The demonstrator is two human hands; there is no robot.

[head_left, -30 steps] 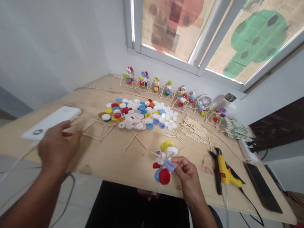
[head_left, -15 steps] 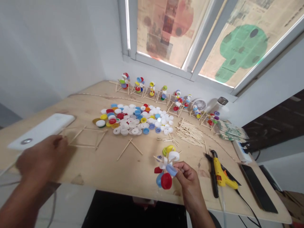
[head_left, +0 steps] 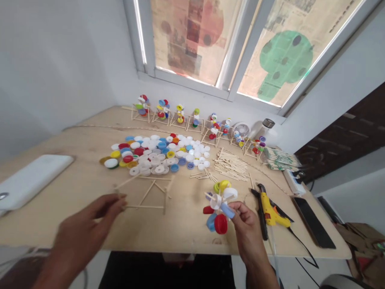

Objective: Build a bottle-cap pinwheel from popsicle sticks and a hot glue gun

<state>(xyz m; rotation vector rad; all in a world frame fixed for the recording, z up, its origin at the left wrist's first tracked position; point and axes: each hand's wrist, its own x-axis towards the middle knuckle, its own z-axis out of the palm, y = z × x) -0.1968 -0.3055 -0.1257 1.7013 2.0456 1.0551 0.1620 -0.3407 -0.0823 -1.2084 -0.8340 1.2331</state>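
Observation:
My right hand (head_left: 248, 228) is closed on a pinwheel of bottle caps (head_left: 219, 204), with red, blue, white and yellow caps on thin sticks, held just above the front edge of the wooden table (head_left: 186, 233). My left hand (head_left: 87, 228) reaches forward at the front left. Its fingertips pinch the near left corner of a flat frame of wooden sticks (head_left: 147, 196) lying on the table. The hand is slightly blurred.
A pile of loose bottle caps (head_left: 156, 156) lies mid-table, with loose sticks (head_left: 230, 164) to its right. Finished cap models (head_left: 195, 118) line the back wall. A yellow glue gun (head_left: 269, 208), black pliers (head_left: 260, 214), dark phone (head_left: 313, 220) and white device (head_left: 30, 178) lie around.
My left hand has pulled the stick frame to the right, from beside the white device to below the cap pile. The view has swung left. My right hand still holds the pinwheel.

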